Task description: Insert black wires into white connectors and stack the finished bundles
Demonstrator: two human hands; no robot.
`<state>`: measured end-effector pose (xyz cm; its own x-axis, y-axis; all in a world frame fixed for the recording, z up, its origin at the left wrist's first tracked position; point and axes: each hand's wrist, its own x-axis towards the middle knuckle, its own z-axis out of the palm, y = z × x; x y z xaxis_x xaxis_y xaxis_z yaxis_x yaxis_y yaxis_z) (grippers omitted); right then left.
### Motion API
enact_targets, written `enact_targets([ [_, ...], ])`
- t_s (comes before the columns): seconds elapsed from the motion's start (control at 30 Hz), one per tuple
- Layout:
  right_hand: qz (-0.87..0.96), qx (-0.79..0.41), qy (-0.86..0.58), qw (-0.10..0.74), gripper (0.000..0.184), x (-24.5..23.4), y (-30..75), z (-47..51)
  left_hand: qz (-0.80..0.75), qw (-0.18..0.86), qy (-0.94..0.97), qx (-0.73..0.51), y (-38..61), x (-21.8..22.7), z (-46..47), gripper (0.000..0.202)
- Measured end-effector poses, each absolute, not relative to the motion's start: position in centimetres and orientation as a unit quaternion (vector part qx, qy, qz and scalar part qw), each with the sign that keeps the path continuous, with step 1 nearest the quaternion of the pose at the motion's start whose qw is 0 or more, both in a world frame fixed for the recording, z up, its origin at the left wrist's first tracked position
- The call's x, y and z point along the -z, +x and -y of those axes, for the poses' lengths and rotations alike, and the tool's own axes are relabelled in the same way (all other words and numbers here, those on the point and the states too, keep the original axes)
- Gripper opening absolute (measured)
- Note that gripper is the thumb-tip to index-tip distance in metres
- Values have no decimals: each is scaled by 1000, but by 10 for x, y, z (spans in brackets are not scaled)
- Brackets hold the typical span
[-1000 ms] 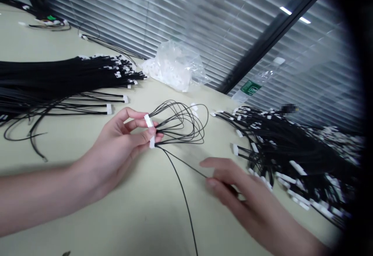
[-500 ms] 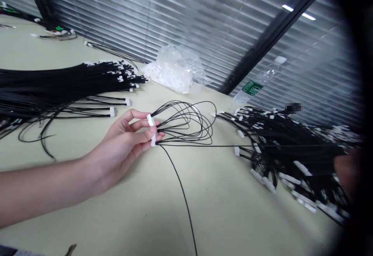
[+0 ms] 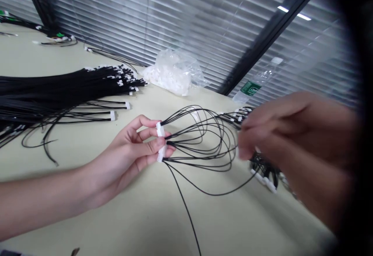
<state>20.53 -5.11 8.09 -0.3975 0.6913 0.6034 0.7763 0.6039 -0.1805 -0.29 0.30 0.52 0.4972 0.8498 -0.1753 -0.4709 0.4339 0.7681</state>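
Note:
My left hand (image 3: pixel 136 147) pinches a white connector housing (image 3: pixel 160 129), thumb in front and fingers behind. The thumb covers its middle, so whether it is one piece or two I cannot tell. From its right side thin black wires (image 3: pixel 204 147) bow out in loops and come back to it. One long wire (image 3: pixel 183 199) hangs away toward the bottom of the view. Another black wire (image 3: pixel 215 195) sags and rises to my right hand (image 3: pixel 279 139), which is blurred, its thumb and fingers closed in a pinch to the right of the loops.
Bundled black cables (image 3: pixel 58 90) with white ends lie at the left. More cables with white connectors (image 3: pixel 266 182) lie behind my right hand. A clear bag of white parts (image 3: pixel 175 73) and a plastic bottle (image 3: pixel 253 85) stand by the window blinds (image 3: pixel 116 11).
My right hand has come in from the right edge toward the loops. The wire that was stretched straight now sags. My left hand has shifted slightly right and down with the connector.

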Motion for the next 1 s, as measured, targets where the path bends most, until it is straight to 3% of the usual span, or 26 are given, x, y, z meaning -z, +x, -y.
enact_targets([
  [0.07,817,-2,-483,313,5,-76,184,54,-266,810,326,-409,-3,-8,0,24],
  [0.23,840,103,-448,286,6,-60,169,54,-252,825,324,-388,-6,-9,3,22],
  [1.0,875,97,-385,277,14,-47,180,56,-213,842,350,-351,-5,-9,5,21],
])
